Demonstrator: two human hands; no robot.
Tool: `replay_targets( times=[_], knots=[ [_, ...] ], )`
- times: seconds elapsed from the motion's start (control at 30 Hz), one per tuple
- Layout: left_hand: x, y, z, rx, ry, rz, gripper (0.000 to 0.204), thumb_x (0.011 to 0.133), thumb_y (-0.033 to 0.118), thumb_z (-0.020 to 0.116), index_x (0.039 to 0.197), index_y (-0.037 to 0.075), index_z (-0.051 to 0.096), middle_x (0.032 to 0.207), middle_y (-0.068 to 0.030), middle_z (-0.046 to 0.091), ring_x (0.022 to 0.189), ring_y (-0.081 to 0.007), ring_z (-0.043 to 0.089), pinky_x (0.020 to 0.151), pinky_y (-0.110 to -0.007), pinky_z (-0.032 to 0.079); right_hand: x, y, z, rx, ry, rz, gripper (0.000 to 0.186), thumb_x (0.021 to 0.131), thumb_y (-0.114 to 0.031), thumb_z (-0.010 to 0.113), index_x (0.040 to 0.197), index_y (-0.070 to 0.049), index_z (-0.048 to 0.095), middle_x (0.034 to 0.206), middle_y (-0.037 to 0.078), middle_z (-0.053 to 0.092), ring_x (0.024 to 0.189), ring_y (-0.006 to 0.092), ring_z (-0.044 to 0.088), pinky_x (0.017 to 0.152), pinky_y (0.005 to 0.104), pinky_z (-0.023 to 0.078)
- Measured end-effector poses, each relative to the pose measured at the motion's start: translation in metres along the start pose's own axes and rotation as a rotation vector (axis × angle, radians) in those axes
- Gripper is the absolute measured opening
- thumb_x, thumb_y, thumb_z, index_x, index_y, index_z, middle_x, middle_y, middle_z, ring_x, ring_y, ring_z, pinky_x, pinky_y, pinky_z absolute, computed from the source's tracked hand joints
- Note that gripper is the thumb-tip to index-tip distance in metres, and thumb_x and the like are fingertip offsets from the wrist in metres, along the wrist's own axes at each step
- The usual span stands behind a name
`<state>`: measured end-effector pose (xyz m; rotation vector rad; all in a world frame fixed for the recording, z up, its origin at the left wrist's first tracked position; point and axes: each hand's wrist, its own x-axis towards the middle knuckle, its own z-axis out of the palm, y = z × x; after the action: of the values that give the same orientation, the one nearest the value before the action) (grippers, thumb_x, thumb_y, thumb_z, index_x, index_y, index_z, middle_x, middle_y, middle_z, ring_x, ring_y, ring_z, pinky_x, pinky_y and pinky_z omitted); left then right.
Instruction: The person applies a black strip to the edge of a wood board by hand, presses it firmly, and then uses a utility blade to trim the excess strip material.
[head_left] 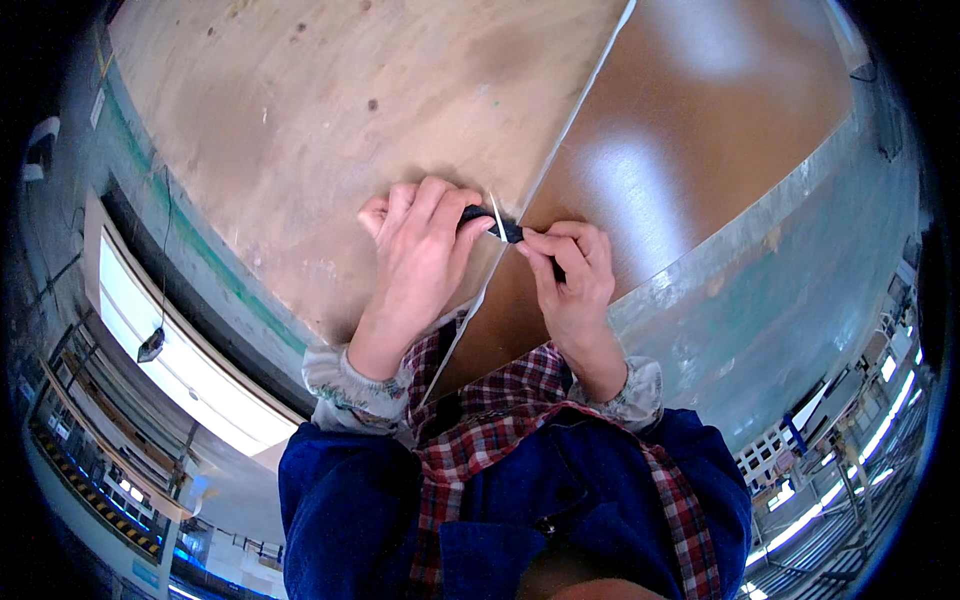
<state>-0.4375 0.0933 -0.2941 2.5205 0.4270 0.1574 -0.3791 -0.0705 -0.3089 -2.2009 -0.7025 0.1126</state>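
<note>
Between my two hands is a small, narrow black piece [511, 232]; its exact kind is too small to make out. My left hand [415, 240] is closed, with thumb and fingers pinching its left part. A thin, pale, pointed strip [497, 214] sticks up beside the left thumb, across the black piece. At the right end, my right hand [580, 270] pinches it between thumb and curled fingers. Both hands are over the seam where a pale, stained wooden board [290, 120] meets a glossy brown sheet [720, 140]. A whitish edge [565, 135] runs along that seam.
A greenish-grey worn surface [760, 300] lies to the right of the brown sheet. On the left, beyond the board's edge, are a bright white panel [190, 360] and a dark object on a hanging cord [151, 345]. Racks [110, 440] stand at the lower left.
</note>
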Motion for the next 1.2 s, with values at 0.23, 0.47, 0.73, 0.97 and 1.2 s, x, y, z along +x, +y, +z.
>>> replay_targets(
  times=[0.23, 0.47, 0.73, 0.97, 1.2],
  knots=[
    [-0.032, -0.004, -0.004, 0.020, 0.019, 0.006, 0.020, 0.076, 0.022, 0.070, 0.092, 0.012, 0.065, 0.090, 0.0008, 0.055, 0.086, -0.0197, 0.047, 0.079, -0.038, 0.026, -0.026, -0.006, 0.006, 0.029, 0.007, -0.052, 0.018, 0.070, -0.007, 0.076, 0.086, -0.009, 0.068, 0.084, 0.005, 0.057, 0.074, 0.0224, 0.053, 0.067, 0.0327, 0.041],
    [-0.056, -0.004, -0.002, 0.002, 0.057, 0.022, 0.020, 0.077, 0.023, 0.069, 0.093, 0.011, 0.065, 0.089, 0.0004, 0.055, 0.087, -0.0201, 0.047, 0.079, -0.038, 0.026, -0.048, -0.011, 0.007, 0.039, 0.027, -0.083, 0.017, 0.069, -0.007, 0.076, 0.085, -0.008, 0.068, 0.083, 0.005, 0.057, 0.074, 0.0229, 0.053, 0.066, 0.0330, 0.042],
    [-0.081, -0.010, -0.006, 0.026, 0.047, 0.005, 0.021, 0.078, 0.025, 0.069, 0.094, 0.011, 0.065, 0.088, -0.0004, 0.057, 0.086, -0.0211, 0.048, 0.079, -0.037, 0.026, -0.069, -0.019, 0.016, 0.051, 0.038, -0.067, 0.017, 0.069, -0.007, 0.076, 0.084, -0.008, 0.068, 0.081, 0.005, 0.056, 0.075, 0.0234, 0.053, 0.066, 0.0335, 0.041],
    [-0.105, -0.008, -0.012, 0.026, 0.037, -0.006, 0.022, 0.077, 0.025, 0.070, 0.094, 0.011, 0.065, 0.089, -0.0009, 0.058, 0.087, -0.0217, 0.049, 0.082, -0.037, 0.028, -0.090, -0.028, 0.017, 0.048, 0.024, -0.089, 0.016, 0.069, -0.006, 0.075, 0.083, -0.008, 0.068, 0.082, 0.006, 0.057, 0.074, 0.0235, 0.053, 0.066, 0.0337, 0.041],
    [-0.123, -0.017, -0.009, 0.013, 0.059, 0.019, 0.022, 0.077, 0.025, 0.071, 0.093, 0.011, 0.065, 0.089, -0.0005, 0.057, 0.087, -0.0212, 0.049, 0.081, -0.037, 0.027, -0.107, -0.034, 0.023, 0.045, 0.030, -0.083, 0.017, 0.069, -0.004, 0.075, 0.083, -0.008, 0.068, 0.082, 0.006, 0.057, 0.074, 0.0237, 0.053, 0.066, 0.0340, 0.041]
  ],
)
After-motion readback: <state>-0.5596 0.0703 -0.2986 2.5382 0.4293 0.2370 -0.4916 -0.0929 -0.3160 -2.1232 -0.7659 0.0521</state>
